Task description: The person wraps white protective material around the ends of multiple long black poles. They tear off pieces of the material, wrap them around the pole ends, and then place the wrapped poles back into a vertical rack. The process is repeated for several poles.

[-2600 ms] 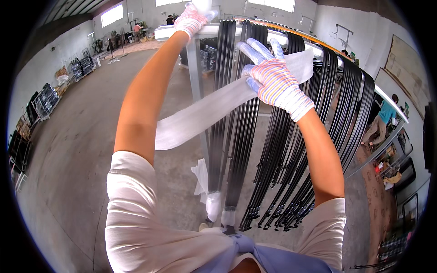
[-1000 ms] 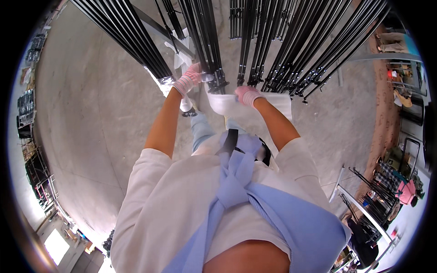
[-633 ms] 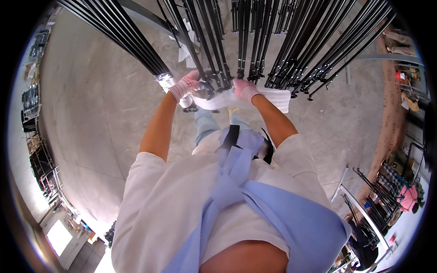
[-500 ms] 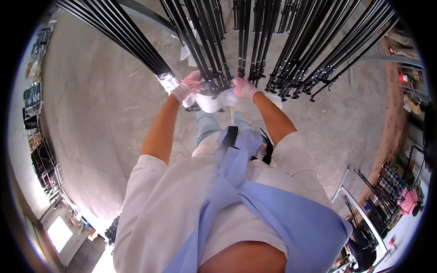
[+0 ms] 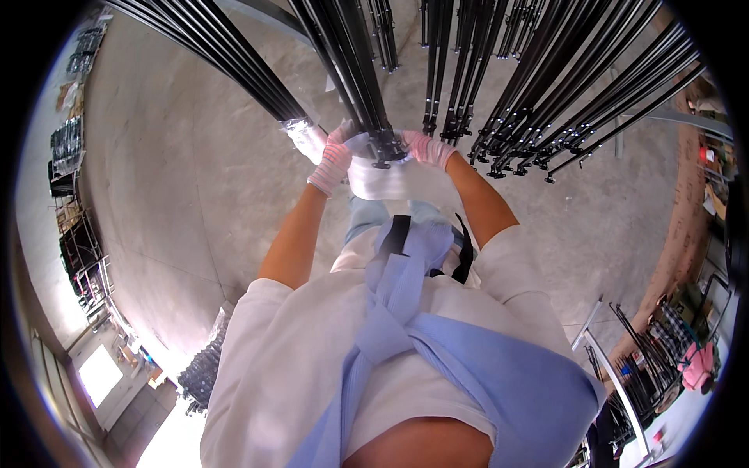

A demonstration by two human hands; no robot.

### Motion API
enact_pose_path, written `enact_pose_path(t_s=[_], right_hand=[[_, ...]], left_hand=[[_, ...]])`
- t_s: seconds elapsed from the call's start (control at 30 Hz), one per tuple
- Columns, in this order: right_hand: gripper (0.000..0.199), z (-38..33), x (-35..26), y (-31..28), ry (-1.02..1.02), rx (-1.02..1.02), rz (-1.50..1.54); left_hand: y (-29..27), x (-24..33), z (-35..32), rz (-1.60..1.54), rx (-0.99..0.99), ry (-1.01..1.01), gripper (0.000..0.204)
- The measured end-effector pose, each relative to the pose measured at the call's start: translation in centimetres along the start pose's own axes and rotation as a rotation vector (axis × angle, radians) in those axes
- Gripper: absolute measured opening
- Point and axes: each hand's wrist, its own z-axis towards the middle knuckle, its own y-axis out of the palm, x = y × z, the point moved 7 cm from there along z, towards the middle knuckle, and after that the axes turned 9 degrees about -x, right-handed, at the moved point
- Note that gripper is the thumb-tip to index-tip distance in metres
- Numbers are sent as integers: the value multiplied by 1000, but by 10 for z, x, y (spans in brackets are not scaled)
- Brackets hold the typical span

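Note:
A bundle of black metal rods [image 5: 355, 86] hangs in front of me, its lower ends drawn close together. Around those ends curves a pale, translucent wrapping sheet [image 5: 390, 184], loose and drooping on my side. At the bundle's left, my left hand [image 5: 335, 161], in a red-and-white striped glove, is closed on the sheet. My right hand [image 5: 429, 150], gloved alike, grips the sheet at the right of the rod ends; its fingertips are partly hidden. Beside my left hand, another bundle of black rods [image 5: 234, 74] has its end covered in clear plastic [image 5: 304, 139].
More black rods [image 5: 538, 86] with small end fittings hang at the right and behind. A grey metal bar [image 5: 269, 19] runs behind the left rods. Stacked goods [image 5: 66, 160] line the left wall. A metal frame [image 5: 624, 374] and dark rods stand at the lower right.
The rod ends between my hands are gathered more tightly. The sheet has come further around them and spreads wider toward me. My left hand has shifted slightly right.

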Motion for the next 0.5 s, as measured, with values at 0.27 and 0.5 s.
enact_pose_path(t_s=[0.27, 0.5], right_hand=[[21, -45, -7, 97, -9, 30, -260], [25, -57, 12, 63, 112, -178, -136]], left_hand=[[5, 1, -11, 160, 71, 24, 20], [18, -2, -16, 78, 1, -90, 28]])
